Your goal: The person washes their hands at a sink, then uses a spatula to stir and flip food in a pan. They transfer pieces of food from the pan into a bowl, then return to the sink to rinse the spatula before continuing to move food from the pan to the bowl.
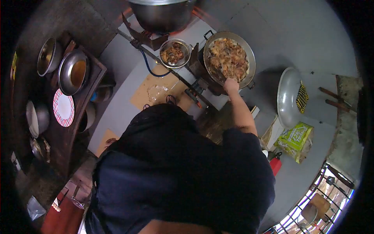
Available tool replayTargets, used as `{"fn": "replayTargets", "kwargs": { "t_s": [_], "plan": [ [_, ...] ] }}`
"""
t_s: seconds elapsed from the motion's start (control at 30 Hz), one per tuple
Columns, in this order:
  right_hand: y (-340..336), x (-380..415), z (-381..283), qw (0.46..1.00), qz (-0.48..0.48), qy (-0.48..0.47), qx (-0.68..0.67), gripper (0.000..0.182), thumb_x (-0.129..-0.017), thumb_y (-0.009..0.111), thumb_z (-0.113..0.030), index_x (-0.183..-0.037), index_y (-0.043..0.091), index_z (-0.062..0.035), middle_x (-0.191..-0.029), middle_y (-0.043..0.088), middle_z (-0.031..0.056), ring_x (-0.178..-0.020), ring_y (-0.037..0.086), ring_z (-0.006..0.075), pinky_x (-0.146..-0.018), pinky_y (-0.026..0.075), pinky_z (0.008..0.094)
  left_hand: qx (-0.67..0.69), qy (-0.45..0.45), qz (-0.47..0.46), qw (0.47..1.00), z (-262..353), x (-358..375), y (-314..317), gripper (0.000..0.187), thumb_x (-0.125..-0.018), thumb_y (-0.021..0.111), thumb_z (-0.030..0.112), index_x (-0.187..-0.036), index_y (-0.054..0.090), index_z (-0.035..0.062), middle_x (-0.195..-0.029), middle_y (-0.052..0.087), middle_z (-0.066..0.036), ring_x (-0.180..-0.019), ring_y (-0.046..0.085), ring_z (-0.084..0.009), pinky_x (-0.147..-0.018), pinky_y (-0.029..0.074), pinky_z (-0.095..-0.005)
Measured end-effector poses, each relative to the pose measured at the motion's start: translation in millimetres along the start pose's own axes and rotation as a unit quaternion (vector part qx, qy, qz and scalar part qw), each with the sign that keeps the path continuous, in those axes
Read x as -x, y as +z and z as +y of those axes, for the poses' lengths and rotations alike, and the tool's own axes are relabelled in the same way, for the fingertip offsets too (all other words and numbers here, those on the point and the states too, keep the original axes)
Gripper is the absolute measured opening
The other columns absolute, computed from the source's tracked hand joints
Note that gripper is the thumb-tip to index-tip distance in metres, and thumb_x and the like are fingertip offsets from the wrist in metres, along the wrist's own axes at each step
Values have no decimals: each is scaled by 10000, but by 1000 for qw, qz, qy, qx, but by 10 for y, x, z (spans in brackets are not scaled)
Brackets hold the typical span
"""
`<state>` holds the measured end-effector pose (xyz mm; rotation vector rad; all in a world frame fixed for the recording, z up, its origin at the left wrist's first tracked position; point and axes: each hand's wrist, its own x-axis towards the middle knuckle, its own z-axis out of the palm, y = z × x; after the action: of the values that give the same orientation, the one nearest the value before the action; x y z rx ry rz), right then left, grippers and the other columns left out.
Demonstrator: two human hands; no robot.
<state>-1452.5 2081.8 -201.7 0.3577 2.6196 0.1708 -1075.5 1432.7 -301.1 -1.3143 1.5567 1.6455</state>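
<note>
My right hand [231, 85] is closed round the handle end of a dark cooking utensil [220, 75] at the near edge of a wide metal pan [252, 58]. Browned pieces of food [229, 57] fill much of that pan, and the utensil's far end is among them. Left of the pan, a smaller metal bowl [188, 50] holds more browned food [174, 53]. What looks like a small part of my left hand [111, 141] shows beside the dark shirt; its fingers are too hidden to read.
A large dark pot [159, 17] sits over a glowing fire at the top. On the left, a wooden table [74, 132] bears metal bowls and a checked-rim plate [63, 108]. A big metal wok [286, 97] and a green-yellow bag [294, 137] are at right.
</note>
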Motion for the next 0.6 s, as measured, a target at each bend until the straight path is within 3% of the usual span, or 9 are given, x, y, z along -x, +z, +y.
{"fn": "replayTargets", "kwargs": {
  "t_s": [0.13,0.2,0.23,0.3,0.33,0.4,0.53,0.6],
  "plan": [
    [252,-229,269,999,-9,8,-47,247,-703,479,-135,-918,556,-44,-865,590,122,-811,569,283,-658,466,358,-2,6,-12,1000,41,-78,163,255,-745,573,165,-957,501,44,-900,546,-94,-766,562,-229,-604,452,-315],
    [609,-550,493,992,-75,-105,-10,219,-736,478,-166,-733,598,16,-762,595,177,-761,584,273,-641,461,359,-3,8,-12,1000,116,-115,177,255,-745,572,164,-958,501,42,-901,545,-95,-767,562,-230,-608,454,-316],
    [608,-525,494,992,-75,-104,-11,219,-736,478,-166,-733,598,16,-762,595,177,-761,584,273,-641,461,359,-3,9,-12,1000,148,-154,169,256,-745,571,163,-959,501,42,-902,545,-96,-768,561,-231,-610,454,-317],
    [540,-363,474,980,-88,-53,-169,282,-738,510,-196,-598,574,40,-635,589,160,-652,591,259,-590,456,355,-1,10,-12,1000,185,-222,138,257,-745,571,162,-960,500,40,-903,544,-97,-769,561,-233,-614,456,-319],
    [488,-268,460,980,-89,-50,-169,282,-738,510,-196,-598,574,40,-635,589,160,-652,591,259,-590,456,355,-1,9,-12,1000,203,-260,115,257,-745,570,162,-960,500,39,-903,544,-97,-770,561,-234,-616,456,-319],
    [289,-53,344,946,-99,57,-304,343,-766,504,-258,-618,565,46,-592,584,136,-558,579,252,-545,446,350,-1,9,-11,1000,243,-336,49,258,-745,570,160,-961,499,38,-904,543,-99,-771,560,-235,-620,457,-321],
    [351,9,327,933,-58,83,-346,399,-783,496,-314,-627,558,49,-566,577,130,-505,563,251,-528,442,335,4,7,-7,1000,308,-458,-59,259,-745,568,158,-963,498,35,-906,542,-101,-774,559,-238,-628,460,-324],
    [320,64,297,927,-40,75,-365,263,-774,533,-247,-757,572,13,-454,492,84,-356,471,175,-379,357,302,17,6,0,1000,309,-519,-103,260,-745,567,157,-963,497,33,-907,541,-102,-776,559,-240,-632,461,-326]
  ]
}}
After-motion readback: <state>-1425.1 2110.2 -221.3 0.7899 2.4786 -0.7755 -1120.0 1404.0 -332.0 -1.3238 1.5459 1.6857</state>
